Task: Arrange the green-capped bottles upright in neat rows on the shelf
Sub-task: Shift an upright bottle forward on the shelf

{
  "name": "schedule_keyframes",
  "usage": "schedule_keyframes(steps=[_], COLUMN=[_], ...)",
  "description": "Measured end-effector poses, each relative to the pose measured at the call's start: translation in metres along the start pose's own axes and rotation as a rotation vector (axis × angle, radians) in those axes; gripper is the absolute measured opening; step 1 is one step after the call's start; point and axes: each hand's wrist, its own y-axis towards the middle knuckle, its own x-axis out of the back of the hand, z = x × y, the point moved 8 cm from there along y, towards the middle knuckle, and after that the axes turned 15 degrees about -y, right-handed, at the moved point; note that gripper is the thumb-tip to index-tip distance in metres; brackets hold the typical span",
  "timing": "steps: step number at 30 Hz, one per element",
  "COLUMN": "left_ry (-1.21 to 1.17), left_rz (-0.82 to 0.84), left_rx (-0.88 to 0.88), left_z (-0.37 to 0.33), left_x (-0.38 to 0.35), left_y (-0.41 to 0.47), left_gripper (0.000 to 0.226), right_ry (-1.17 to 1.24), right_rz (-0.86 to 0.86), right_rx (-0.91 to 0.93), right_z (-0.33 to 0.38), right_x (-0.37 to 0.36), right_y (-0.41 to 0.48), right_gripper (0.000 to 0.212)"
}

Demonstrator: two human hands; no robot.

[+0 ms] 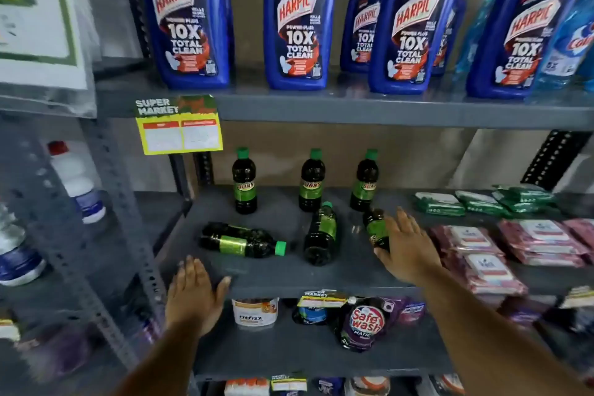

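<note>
Now, shelf: your grey metal shelf [257,276] carries six dark bottles with green caps and green labels, all holding a near-black liquid.
Back row: three small dark plastic green-capped bottles stand upright, well apart, the left one [245,182], the middle one [312,180] and the right one [364,180].
Fallen bottle, left: a dark bottle lying on its side [242,239], cap pointing right, in front of the back row.
Fallen bottle, middle: a second dark bottle [321,235] lies with its cap towards the back, just in front of the middle upright one.
Fallen bottle, right: a third dark bottle [376,230] lies at your right hand, cap end hidden or blurred.
Right hand: your right hand [406,247] is spread flat, fingers apart, over and against that third bottle, thumb beneath its base; it is not closed around it.
Left hand: your left hand [193,296] is spread and holds nothing, fingertips on the shelf's front edge.
Shelf above: tall blue plastic Harpic bottles [189,19] stand upright.
Right of the bottles: green flat packets [438,202] and pink flat packets [540,238] lie on the same shelf.
Shelf below: a white tub [255,312] and a purple Safewash pouch [366,323].
</note>
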Motion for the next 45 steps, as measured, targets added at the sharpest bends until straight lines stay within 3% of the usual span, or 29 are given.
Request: schedule_keyframes(steps=[6,10,18,23,27,31,34,45], left_ry=[-0.003,-0.003,0.031,0.037,0.029,0.012,0.03,0.045], left_rz=[-0.098,-0.125,-0.153,-0.15,-0.137,-0.156,-0.149,-0.138], left_rx=[0.002,0.082,0.093,0.105,0.115,0.108,0.098,0.103], left_z=[-0.006,-0.007,-0.004,-0.004,-0.006,-0.011,-0.014,-0.011], left_x=[0.0,-0.002,-0.005,-0.007,-0.006,-0.002,-0.001,-0.003], left_y=[0.011,0.019,0.021,0.021,0.019,0.016,0.016,0.018], left_gripper=[0.087,0.078,0.09,0.089,0.092,0.1,0.104,0.102], right_ry=[0.306,0.412,0.447,0.466,0.6,1.273,1.409,1.602], right_rz=[0.291,0.261,0.207,0.281,0.353,0.655,0.76,0.731], right_rx=[-0.183,-0.233,-0.263,-0.261,-0.365,-0.509,-0.505,-0.579], right_z=[-0.015,-0.015,-0.013,-0.011,-0.021,-0.021,-0.032,-0.047], right_x=[-0.05,-0.058,-0.069,-0.067,-0.051,-0.036,-0.019,-0.028], right_y=[0.009,0.016,0.017,0.019,0.031,0.051,0.072,0.105], right_gripper=[0.086,0.088,0.087,0.095,0.07,0.041,0.027,0.033])
